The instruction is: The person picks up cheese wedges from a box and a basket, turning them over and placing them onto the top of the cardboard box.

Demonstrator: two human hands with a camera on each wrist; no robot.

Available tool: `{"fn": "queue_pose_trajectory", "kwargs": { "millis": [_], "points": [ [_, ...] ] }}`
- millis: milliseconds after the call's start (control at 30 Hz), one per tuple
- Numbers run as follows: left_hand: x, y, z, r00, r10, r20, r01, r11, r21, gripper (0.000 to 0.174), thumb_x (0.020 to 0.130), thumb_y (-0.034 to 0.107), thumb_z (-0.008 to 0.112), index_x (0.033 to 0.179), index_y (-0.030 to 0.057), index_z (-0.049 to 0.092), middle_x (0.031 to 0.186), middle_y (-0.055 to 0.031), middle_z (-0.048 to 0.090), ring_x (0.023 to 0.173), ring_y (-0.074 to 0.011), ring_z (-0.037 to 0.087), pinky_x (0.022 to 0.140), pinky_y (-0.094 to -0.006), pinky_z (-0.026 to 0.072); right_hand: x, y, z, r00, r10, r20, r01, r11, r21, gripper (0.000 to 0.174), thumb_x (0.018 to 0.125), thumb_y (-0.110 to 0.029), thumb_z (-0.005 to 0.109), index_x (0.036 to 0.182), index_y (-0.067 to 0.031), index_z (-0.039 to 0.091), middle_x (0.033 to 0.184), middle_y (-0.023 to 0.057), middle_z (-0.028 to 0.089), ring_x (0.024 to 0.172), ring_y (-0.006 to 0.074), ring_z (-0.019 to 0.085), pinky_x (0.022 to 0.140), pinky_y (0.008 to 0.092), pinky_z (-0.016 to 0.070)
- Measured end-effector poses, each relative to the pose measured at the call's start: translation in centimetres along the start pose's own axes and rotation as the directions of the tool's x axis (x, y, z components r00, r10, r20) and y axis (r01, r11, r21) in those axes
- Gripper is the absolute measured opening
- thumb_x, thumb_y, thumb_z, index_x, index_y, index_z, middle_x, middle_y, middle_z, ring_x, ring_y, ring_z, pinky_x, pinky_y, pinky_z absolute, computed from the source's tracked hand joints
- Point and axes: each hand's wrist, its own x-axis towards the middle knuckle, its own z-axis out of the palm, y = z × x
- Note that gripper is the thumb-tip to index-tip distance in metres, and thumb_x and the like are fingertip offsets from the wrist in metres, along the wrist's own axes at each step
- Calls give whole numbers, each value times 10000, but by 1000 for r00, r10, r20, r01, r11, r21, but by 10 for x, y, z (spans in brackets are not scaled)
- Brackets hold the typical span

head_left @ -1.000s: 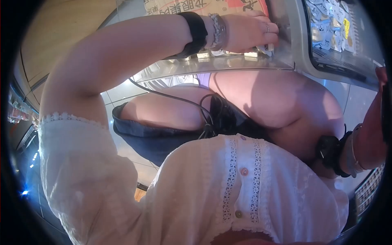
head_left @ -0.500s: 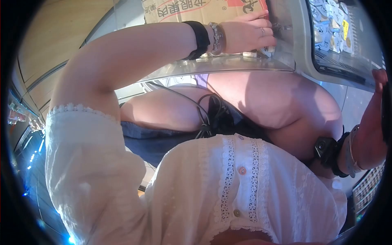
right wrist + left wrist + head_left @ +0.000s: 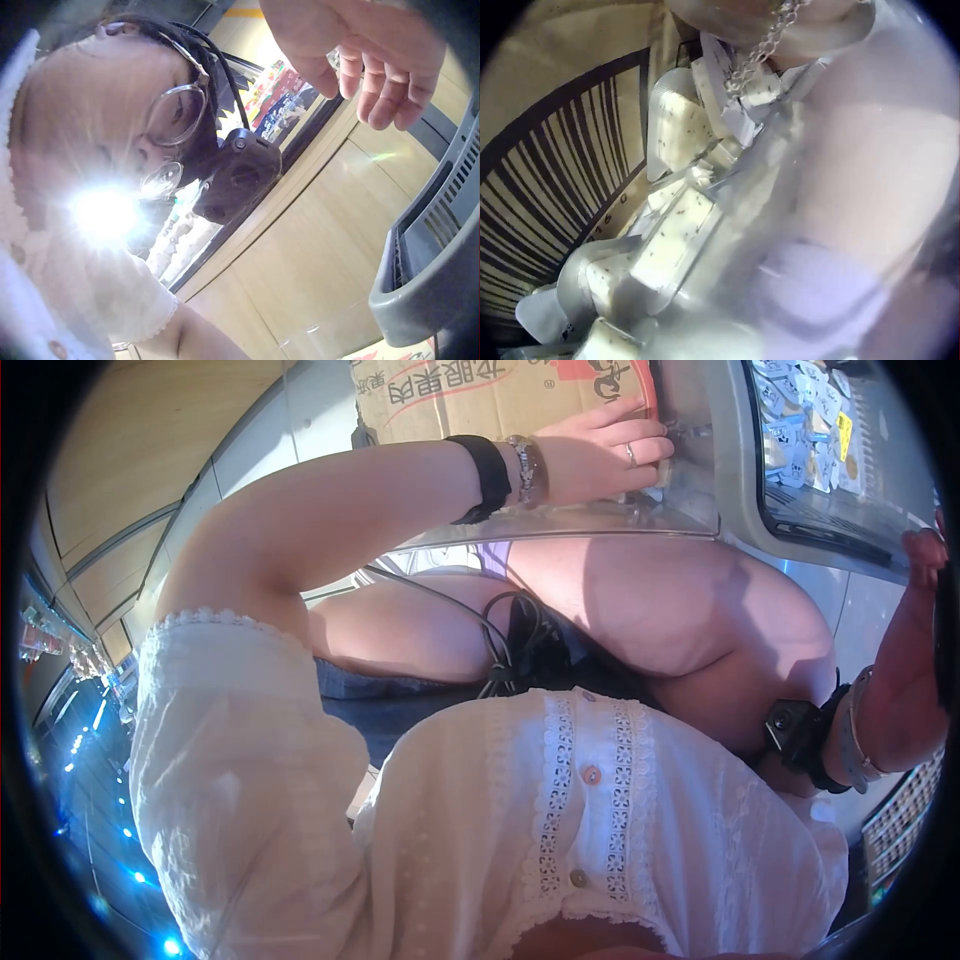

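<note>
In the head view my left hand (image 3: 600, 455) lies over the near right end of a printed cardboard box (image 3: 450, 400), fingers spread, with a ring on one. Its fingertips reach the box's right edge. Small clear packs of pale, dark-specked pieces (image 3: 675, 240) line the gap beside the box's barcode side (image 3: 570, 172) in the left wrist view. Bracelets (image 3: 832, 30) cross the top there, and the left fingers are out of that view. My right hand (image 3: 367, 52) hangs with loosely bent fingers and nothing in them, near the grey-framed case (image 3: 740, 470).
White and blue packets (image 3: 810, 430) lie inside the grey case to the right. A clear-edged ledge (image 3: 560, 520) runs between the box and my bare knees (image 3: 680, 590). Black cords (image 3: 500, 620) hang over my lap. Pale wooden panels (image 3: 120, 450) stand at the left.
My left hand has slid slightly toward my body, and its fingers have spread wider. The left elbow has moved to the right. My right fingers have shifted a little at the right edge.
</note>
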Motion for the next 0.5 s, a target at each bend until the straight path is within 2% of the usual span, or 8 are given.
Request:
{"fn": "queue_pose_trajectory", "kwargs": {
  "millis": [33,100,167,267,333,400,433,500],
  "points": [
    [-1,0,0,1000,9,3,-9,1000,-4,323,651,144,553,970,178,515,1111,12,451,1120,-154,400,1024,-381,268,2,1,6,1000,-2,2,2,1000,1,380,887,-139,391,1216,31,308,996,251,526,855,250,577,723,285,513],
    [-1,-3,1,999,33,-25,-34,999,-19,317,654,147,551,968,175,512,1101,9,453,1119,-160,402,1021,-378,272,4,5,17,989,-101,-109,128,952,279,384,887,-137,391,1220,32,302,999,250,524,863,247,573,720,283,513],
    [-1,-5,2,997,57,-51,-59,998,-38,312,657,149,549,966,172,509,1091,5,455,1117,-165,404,1018,-375,277,4,6,16,990,-98,-100,122,954,275,384,886,-135,392,1218,34,302,1000,250,523,871,246,570,721,281,512],
    [4,-6,4,994,11,-105,-28,986,-166,371,620,101,589,975,157,499,1056,-15,466,1082,-192,425,989,-369,310,1,12,5,992,-111,-52,121,954,275,385,884,-130,395,1216,39,299,1000,250,521,878,246,566,726,276,508],
    [6,-8,6,993,-47,-110,4,934,-358,459,567,46,636,990,139,486,1021,-34,475,1035,-225,444,949,-366,341,1,11,4,992,-126,-14,125,953,277,386,883,-127,396,1216,42,295,1000,251,520,879,247,566,729,275,506],
    [9,-10,8,993,-45,-113,-4,917,-399,492,541,23,651,991,130,484,1012,-37,477,1013,-235,449,937,-367,348,1,3,9,999,1,-36,1,999,51,389,883,-123,395,1217,43,287,1000,249,525,858,250,573,733,272,503],
    [10,-11,9,992,-42,-117,-14,898,-439,525,516,0,665,992,121,482,1004,-41,480,991,-244,454,925,-369,355,-2,7,4,999,1,-35,0,999,52,389,883,-123,395,1217,43,287,1000,249,525,858,250,573,733,272,503],
    [10,-11,9,993,-47,-112,-5,906,-424,505,531,14,664,992,119,485,1005,-40,480,989,-245,453,929,-368,353,-4,17,-6,994,22,-108,9,962,275,395,884,-127,389,1223,42,278,997,248,528,832,253,581,731,278,505]
  ]
}}
